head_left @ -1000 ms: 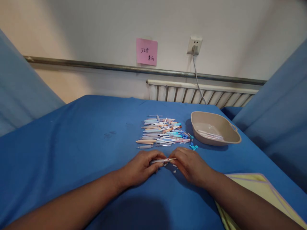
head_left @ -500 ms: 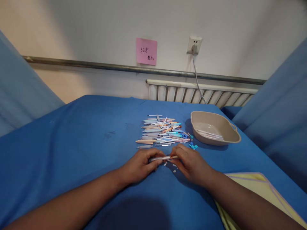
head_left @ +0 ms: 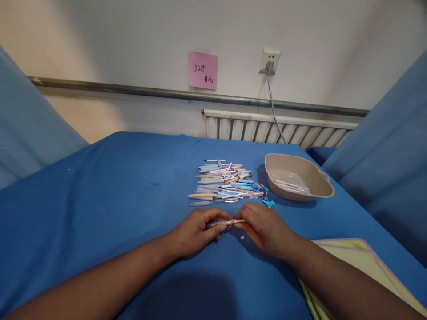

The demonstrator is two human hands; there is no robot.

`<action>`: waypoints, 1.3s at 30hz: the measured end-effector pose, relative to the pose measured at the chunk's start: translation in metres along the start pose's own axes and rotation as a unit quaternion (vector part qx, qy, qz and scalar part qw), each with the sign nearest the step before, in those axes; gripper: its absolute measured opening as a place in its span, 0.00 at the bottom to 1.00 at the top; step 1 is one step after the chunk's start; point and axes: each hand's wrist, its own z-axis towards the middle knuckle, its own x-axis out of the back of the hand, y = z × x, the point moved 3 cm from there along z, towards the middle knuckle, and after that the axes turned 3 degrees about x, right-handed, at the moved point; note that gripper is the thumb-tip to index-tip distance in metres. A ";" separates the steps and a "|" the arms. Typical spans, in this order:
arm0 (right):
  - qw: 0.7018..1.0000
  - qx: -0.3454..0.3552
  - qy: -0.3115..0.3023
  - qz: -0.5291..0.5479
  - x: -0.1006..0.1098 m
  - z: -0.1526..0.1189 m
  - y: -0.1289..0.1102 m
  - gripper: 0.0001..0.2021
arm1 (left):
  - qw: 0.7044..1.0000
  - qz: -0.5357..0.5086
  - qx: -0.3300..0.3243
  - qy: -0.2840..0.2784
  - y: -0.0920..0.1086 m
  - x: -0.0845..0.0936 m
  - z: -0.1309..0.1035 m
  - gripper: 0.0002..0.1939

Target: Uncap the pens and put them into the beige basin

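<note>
Lower ctr of frame, L hand (head_left: pixel 198 231) and R hand (head_left: pixel 265 231) nearly meet low over the blue sheet (head_left: pixel 100 213), w/ a pen (head_left: pixel 223 222) between them, lying approx. level. L thumb & fingers are clamped on the pen's body; R fingertips pinch its R end, near a pinkish band. Can't tell if it's one piece or two there, fingers hide part of it. Small white bit (head_left: pixel 242 237) on the sheet just below the gap btwn hands.

Mid-frame, just above the hands: pile of pens (head_left: pixel 208 182), mostly lying L–R, mixed w/ thin white refills (head_left: pixel 227 170). Blue bits (head_left: pixel 268 203) at the pile's lower R edge. R of ctr, a beige bin (head_left: pixel 312 173) w/ a few pale pens (head_left: pixel 292 186) inside. Lower R, yellow cloth (head_left: pixel 356 253), partly under the R forearm.

Upper ctr: pink note (head_left: pixel 203 70) on wall; socket (head_left: pixel 270 57) to its R w/ cord (head_left: pixel 271 100) hanging past a rail (head_left: pixel 150 91) & radiator (head_left: pixel 247 129).
</note>
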 end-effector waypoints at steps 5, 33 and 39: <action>0.998 -0.034 -0.043 0.011 -0.004 -0.001 0.004 0.12 | 0.991 0.114 -0.059 0.026 0.000 0.000 -0.004 0.12; 0.994 -0.040 0.010 0.099 -0.003 -0.001 0.000 0.05 | 0.987 0.140 -0.057 0.048 0.002 0.002 -0.003 0.11; 0.979 -0.092 0.011 0.180 -0.005 0.000 0.002 0.05 | 0.973 0.192 -0.102 0.074 0.003 0.000 -0.007 0.12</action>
